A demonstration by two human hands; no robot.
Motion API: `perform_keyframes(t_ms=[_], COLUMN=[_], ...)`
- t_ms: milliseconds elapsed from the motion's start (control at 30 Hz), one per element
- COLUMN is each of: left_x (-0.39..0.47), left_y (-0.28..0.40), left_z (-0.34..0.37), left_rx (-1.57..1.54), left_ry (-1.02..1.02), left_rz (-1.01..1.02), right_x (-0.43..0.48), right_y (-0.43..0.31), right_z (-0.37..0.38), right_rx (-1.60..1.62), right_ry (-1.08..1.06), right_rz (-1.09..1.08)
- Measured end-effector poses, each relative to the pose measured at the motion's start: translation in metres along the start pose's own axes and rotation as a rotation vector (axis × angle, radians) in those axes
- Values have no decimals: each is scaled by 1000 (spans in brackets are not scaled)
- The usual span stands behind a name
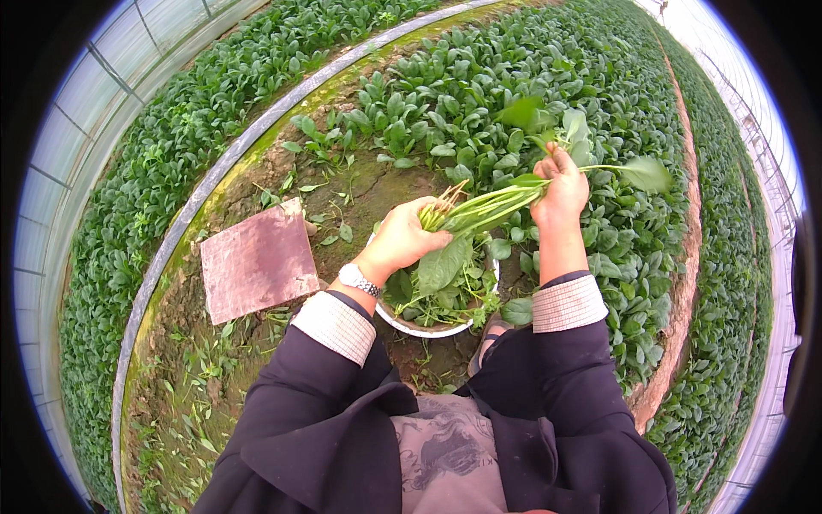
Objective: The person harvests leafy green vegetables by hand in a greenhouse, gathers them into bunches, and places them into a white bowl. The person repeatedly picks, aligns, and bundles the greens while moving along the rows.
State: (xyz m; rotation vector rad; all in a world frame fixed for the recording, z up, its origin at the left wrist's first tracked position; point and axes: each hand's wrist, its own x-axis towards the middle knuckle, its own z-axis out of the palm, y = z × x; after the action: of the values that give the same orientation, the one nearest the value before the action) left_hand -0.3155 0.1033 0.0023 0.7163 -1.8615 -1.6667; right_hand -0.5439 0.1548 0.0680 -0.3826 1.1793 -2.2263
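Note:
A bunch of leafy greens that look like spinach stretches between my hands, above a white-rimmed basin. My left hand is closed around the root end, where thin roots poke out past the fingers. At the leafy end, my right hand grips stems and leaves; some leaf tips there are blurred. Loose green leaves lie in the basin below, partly hidden by my left hand and the bunch.
A reddish-brown square board lies on the soil at left. A grey hose curves past it. Dense rows of leafy plants grow ahead and to the right. Scattered leaves litter the ground. My shoe is beside the basin.

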Motion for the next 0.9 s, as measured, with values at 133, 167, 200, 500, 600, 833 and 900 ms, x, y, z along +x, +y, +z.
perform_keyframes(t_ms=[133,167,200,500,600,833,900], left_x=[-7,-9,-11,-1,0,-1,-3], left_y=[9,15,34,-7,-7,5,12], left_z=[-7,-8,-7,-43,-42,-6,-5], left_rx=[222,302,436,207,233,189,152], left_ry=[86,121,163,422,416,367,261], left_rz=[-68,-81,-158,-2,21,196,35], right_x=[-4,-5,-10,0,-3,-43,-37], right_y=[-18,-25,-35,4,23,21,27], right_z=[4,-2,-4,-29,-44,5,1], right_rx=[-106,-133,-113,-1656,-1637,-1152,-1135], right_ry=[19,-61,-77,-621,-568,-433,-469], right_rz=[-311,-362,-396,-50,-98,-549,-711])
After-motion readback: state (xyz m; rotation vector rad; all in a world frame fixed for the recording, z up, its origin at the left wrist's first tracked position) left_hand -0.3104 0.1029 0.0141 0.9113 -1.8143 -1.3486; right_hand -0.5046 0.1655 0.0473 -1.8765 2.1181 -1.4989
